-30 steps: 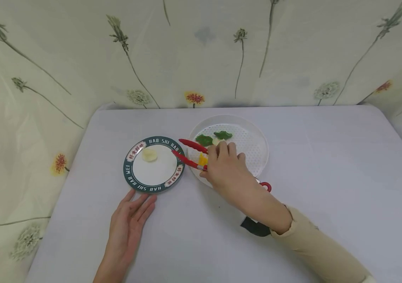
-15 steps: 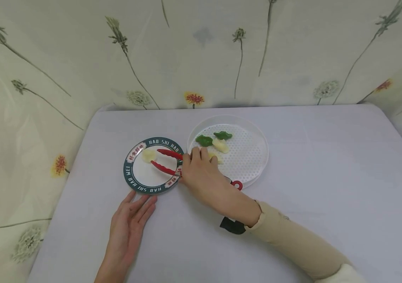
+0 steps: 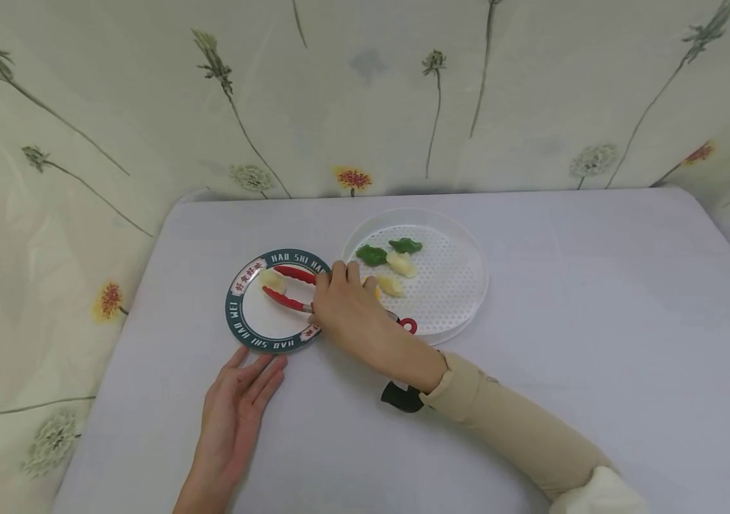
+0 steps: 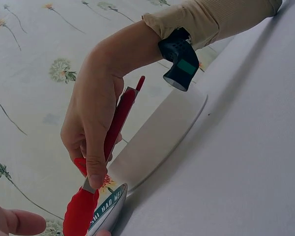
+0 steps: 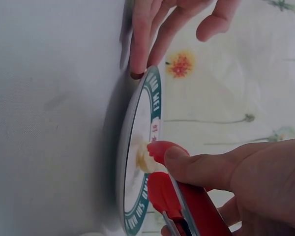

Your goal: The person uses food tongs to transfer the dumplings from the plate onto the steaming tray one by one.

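Note:
My right hand (image 3: pixel 355 321) grips a pair of red-tipped tongs (image 3: pixel 284 298) above the white plate (image 3: pixel 234 314) with a green lettered rim. The tong tips stand apart on either side of a pale yellow dumpling (image 5: pixel 144 158) that lies on the plate, as the right wrist view shows. Straight fingers of my left hand (image 3: pixel 231 414) touch the plate's near rim. Behind my right hand is a round white perforated tray (image 3: pixel 451 285). It bears two green dumplings (image 3: pixel 371 255), two pale yellow ones (image 3: pixel 401 265) and an orange-yellow piece (image 3: pixel 377 293) mostly hidden by the fingers.
Plate and tray stand side by side on a white-covered table (image 3: pixel 564 321). A flower-print cloth (image 3: pixel 403 107) hangs behind the table's far edge. A dark wrist device (image 4: pixel 179 64) sticks out under my right forearm.
My right hand has carried the spread tongs leftward from the tray's edge to the dumpling on the plate, and the tips have drawn closer together. The left hand stays at the plate.

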A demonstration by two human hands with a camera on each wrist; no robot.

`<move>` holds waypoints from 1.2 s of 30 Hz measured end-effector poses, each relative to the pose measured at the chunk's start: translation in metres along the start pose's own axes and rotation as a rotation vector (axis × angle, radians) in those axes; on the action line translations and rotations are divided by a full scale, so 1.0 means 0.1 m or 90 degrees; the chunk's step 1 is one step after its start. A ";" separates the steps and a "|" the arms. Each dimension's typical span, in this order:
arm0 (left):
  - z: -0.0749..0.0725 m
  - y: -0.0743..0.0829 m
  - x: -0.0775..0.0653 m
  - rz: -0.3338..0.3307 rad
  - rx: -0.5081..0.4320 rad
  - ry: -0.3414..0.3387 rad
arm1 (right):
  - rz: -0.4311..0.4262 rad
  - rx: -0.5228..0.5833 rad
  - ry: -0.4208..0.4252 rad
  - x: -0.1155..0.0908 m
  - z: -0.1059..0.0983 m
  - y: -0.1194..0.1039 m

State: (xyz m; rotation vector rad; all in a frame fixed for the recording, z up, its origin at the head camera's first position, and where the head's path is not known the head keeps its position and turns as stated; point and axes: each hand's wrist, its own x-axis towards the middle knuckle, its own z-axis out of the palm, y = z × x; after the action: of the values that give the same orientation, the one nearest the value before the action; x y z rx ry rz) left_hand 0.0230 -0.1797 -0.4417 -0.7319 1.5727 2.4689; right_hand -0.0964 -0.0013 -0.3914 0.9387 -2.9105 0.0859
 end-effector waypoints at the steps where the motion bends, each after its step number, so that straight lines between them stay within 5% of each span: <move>1: 0.00 0.00 0.00 0.001 0.001 -0.001 | -0.001 -0.002 0.000 0.01 0.01 -0.01; 21: 0.03 -0.01 -0.01 0.004 0.009 0.005 | -0.019 -0.016 -0.001 0.04 0.01 0.00; 36: 0.02 0.01 -0.02 0.007 -0.004 -0.004 | 0.007 0.011 -0.015 -0.20 -0.23 0.15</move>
State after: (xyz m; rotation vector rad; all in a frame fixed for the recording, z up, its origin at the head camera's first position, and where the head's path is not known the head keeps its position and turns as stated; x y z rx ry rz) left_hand 0.0241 -0.1778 -0.4390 -0.7172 1.5715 2.4837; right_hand -0.0874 0.0246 -0.3709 0.9323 -2.9410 0.1017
